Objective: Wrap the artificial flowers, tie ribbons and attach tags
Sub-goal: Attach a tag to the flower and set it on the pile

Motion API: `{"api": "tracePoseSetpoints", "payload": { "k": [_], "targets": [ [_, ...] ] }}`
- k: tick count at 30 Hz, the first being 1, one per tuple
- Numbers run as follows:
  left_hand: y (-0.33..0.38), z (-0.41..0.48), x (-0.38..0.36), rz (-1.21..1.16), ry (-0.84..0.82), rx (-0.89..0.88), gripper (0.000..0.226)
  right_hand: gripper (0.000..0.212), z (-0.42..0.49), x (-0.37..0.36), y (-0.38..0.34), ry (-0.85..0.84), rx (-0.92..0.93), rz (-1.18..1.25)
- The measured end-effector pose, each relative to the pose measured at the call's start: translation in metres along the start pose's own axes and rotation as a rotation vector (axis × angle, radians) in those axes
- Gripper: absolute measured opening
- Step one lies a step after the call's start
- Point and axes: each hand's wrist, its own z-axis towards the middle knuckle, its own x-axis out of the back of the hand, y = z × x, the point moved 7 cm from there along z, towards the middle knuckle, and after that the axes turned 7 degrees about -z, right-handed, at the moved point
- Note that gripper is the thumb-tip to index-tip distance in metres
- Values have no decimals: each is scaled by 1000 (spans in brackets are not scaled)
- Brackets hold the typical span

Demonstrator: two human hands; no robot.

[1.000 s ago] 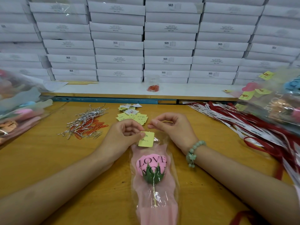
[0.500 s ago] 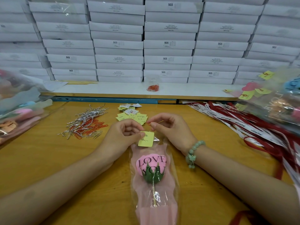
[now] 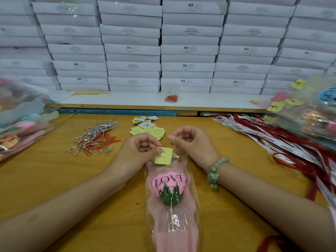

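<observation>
A pink artificial flower (image 3: pixel 170 182) printed "LOVE YOU" lies in its clear and pink wrapper (image 3: pixel 189 231) on the wooden table (image 3: pixel 54 179), stem toward me. My left hand (image 3: pixel 135 153) pinches a yellow tag (image 3: pixel 163 155) by its left edge at the wrapper's top. Just right of the tag, my right hand (image 3: pixel 192 142) is curled, thumb and forefinger pinched together on a thin tie that barely shows.
Silver ties and orange paper clips (image 3: pixel 96 139) lie left of my hands, with spare yellow tags (image 3: pixel 149 130) behind them. Red and white ribbons (image 3: pixel 272 140) spread at right. Bags of wrapped flowers (image 3: pixel 20 120) sit at both sides, and white boxes (image 3: pixel 189 50) are stacked behind.
My right hand has drawn closer to the tag, and the thin tie it held out has slipped almost out of sight. My left hand and the flower have stayed put.
</observation>
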Motion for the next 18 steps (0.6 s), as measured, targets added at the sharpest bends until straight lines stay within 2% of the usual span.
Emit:
{"api": "tracePoseSetpoints", "payload": {
  "k": [6, 12, 18],
  "targets": [
    [0, 0, 0, -2, -3, -1, 9, 5, -1, 2, -3, 12, 24, -68],
    [0, 1, -1, -9, -15, -11, 10, 15, -1, -2, -2, -20, 37, -183],
    [0, 0, 0, 5, -15, -12, 11, 6, -1, 1, -2, 8, 14, -92]
  ]
}}
